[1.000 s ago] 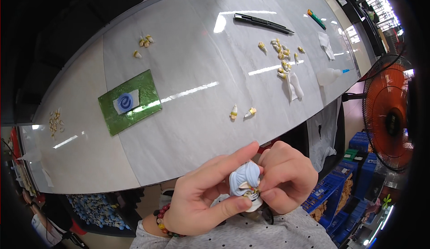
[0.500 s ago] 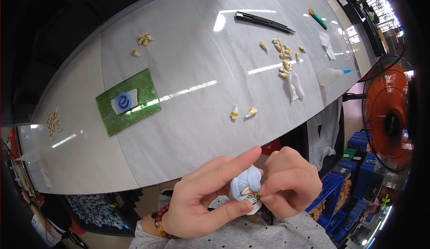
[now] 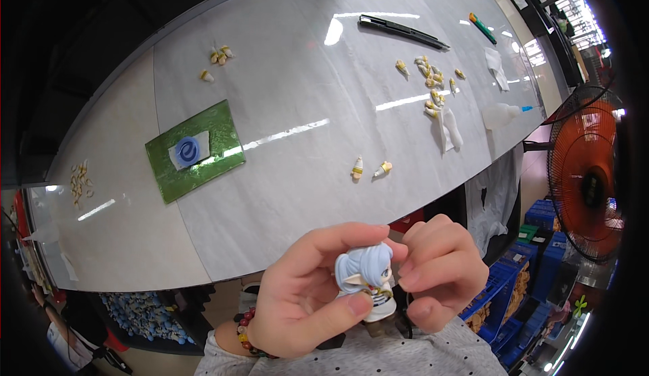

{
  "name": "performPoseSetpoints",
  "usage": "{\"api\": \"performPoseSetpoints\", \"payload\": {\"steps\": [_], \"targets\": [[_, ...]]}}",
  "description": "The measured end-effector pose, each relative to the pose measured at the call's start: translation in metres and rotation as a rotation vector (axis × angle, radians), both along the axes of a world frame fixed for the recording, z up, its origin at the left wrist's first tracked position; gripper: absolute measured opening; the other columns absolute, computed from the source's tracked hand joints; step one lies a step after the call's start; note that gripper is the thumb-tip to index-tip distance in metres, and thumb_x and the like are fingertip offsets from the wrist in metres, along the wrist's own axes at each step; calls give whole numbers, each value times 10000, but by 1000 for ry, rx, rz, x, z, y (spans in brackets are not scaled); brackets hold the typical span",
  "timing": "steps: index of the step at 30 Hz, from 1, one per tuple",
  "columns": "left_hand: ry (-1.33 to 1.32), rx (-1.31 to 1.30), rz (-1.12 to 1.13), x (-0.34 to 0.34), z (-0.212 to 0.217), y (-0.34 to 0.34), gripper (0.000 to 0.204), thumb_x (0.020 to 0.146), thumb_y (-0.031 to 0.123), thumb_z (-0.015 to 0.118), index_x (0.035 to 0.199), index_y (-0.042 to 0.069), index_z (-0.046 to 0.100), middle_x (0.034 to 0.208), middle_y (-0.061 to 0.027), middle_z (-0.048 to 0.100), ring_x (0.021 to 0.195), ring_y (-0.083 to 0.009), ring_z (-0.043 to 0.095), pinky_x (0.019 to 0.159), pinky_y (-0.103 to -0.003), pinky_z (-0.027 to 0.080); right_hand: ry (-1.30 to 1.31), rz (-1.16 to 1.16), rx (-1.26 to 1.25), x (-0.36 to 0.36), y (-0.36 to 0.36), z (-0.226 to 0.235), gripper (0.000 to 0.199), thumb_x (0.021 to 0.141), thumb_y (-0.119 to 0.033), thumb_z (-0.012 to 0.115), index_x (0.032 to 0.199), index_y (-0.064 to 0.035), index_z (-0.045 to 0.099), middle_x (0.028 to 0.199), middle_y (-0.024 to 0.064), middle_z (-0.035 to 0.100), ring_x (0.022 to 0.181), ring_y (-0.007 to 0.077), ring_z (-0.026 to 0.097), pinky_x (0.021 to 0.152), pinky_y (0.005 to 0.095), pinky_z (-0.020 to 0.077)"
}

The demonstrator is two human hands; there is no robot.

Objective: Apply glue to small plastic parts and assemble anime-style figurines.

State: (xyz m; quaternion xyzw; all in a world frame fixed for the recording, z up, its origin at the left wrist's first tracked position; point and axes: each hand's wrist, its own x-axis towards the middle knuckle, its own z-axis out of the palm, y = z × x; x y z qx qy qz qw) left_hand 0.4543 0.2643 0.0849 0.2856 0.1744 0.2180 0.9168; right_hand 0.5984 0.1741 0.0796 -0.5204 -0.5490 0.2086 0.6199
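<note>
Fingers (image 3: 426,274) of the right hand (image 3: 447,271) have parted beside the blue-haired figurine (image 3: 369,276).

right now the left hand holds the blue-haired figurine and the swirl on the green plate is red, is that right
Not quite: the swirl on the green plate is blue, not red, as the head view shows. The left hand does hold the blue-haired figurine.
</note>
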Motion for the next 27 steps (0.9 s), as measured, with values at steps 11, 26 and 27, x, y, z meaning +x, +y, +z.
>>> {"api": "performPoseSetpoints", "payload": {"steps": [11,26,27], "targets": [[-37,29,164,4,-5,-4,455,728,62,602,1122,-31,394,1038,-302,530,827,-218,599,765,-318,491,-152,29,23,-9,1,-6,430,629,-322,778,889,-35,593,823,63,510,689,145,447,538,246,351],[-65,142,146,-1,-9,-1,475,712,42,630,1109,21,371,1053,-288,516,785,-193,588,707,-287,495,-298,-181,110,-27,6,-15,487,574,-320,822,874,-61,540,734,41,471,620,126,422,464,208,322],[-65,142,147,-1,-9,-1,475,712,42,630,1109,21,371,1053,-288,516,785,-193,588,707,-287,495,-303,-185,112,-27,6,-15,483,572,-318,823,871,-64,541,735,41,470,618,124,421,462,207,318]]}}
